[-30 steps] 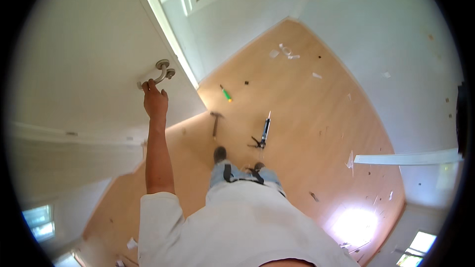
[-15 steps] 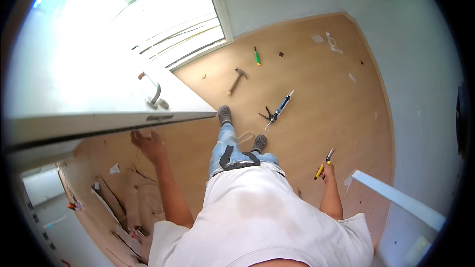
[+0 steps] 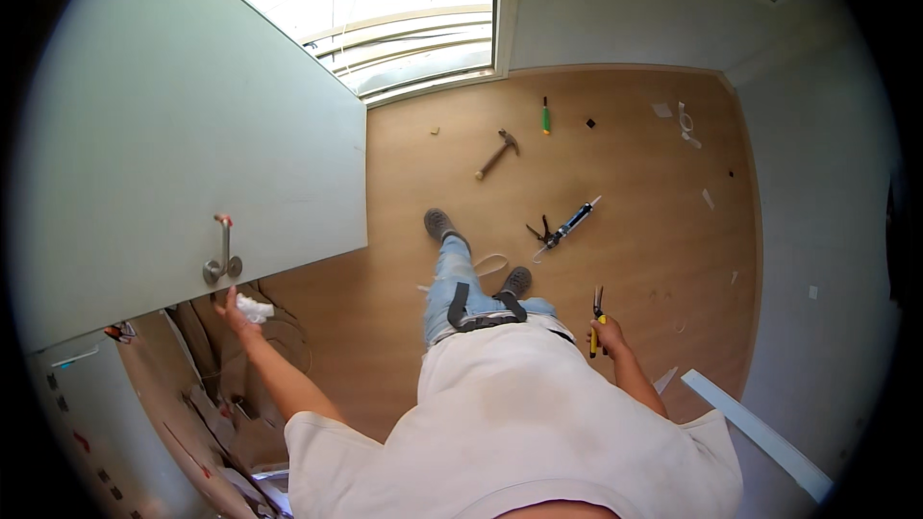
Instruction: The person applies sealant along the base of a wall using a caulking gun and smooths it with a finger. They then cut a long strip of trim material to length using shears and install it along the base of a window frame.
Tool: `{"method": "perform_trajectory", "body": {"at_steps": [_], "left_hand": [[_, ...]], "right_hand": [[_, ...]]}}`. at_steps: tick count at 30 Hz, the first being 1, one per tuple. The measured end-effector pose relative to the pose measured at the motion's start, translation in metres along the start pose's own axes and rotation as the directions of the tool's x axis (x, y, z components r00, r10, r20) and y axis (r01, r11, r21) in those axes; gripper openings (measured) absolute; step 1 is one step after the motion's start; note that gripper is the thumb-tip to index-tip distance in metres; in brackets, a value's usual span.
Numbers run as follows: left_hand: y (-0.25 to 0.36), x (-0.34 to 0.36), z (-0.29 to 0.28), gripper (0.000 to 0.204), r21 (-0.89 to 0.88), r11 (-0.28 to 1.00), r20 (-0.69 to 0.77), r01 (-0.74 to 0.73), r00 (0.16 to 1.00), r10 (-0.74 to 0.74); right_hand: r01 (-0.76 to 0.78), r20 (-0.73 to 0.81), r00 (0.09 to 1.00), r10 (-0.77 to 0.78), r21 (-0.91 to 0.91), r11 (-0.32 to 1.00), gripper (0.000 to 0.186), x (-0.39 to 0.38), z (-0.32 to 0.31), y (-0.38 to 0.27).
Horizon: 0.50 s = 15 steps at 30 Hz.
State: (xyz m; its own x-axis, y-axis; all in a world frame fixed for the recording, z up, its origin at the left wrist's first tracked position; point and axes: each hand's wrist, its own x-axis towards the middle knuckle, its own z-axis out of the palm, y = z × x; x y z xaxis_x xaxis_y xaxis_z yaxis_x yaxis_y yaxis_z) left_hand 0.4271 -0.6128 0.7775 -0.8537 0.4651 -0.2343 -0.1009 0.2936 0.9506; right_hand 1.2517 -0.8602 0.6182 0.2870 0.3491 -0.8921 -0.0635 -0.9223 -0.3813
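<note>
Lying R of door (image 3: 202, 106): hammer (image 3: 493, 160), caulk gun (image 3: 571, 223).

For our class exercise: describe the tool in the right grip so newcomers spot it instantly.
Find the pale shirt at bottom centre, then follow the right arm up to its grip. The tool there has yellow handles; unlike the hammer and caulking gun, it is held off the floor.

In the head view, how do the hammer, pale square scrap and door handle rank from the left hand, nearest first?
1. Door handle, by the left hand.
2. Hammer, on the floor ahead.
3. Pale square scrap, near the far-right floor corner.
</note>
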Motion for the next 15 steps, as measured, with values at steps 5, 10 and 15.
{"method": "perform_trajectory", "body": {"at_steps": [5, 10, 15], "left_hand": [[0.019, 0.101, -0.05, 0.091, 0.065, 0.997, 0.024, -0.045, 0.999, 0.044], [0.012, 0.133, -0.04, 0.09, 0.032, 0.998, -0.038, -0.048, 0.998, 0.049], [-0.001, 0.151, -0.035, 0.091, 0.115, 0.991, -0.083, -0.073, 0.993, 0.083]], "right_hand": [[0.005, 0.052, 0.999, 0.008, -0.253, 0.967, 0.021, -0.003, 0.028, -0.052], [-0.096, -0.09, 0.993, 0.079, -0.215, 0.972, 0.016, 0.018, 0.036, -0.109], [0.011, -0.182, 0.983, -0.032, -0.112, 0.994, 0.019, 0.045, 0.076, -0.207]]}}
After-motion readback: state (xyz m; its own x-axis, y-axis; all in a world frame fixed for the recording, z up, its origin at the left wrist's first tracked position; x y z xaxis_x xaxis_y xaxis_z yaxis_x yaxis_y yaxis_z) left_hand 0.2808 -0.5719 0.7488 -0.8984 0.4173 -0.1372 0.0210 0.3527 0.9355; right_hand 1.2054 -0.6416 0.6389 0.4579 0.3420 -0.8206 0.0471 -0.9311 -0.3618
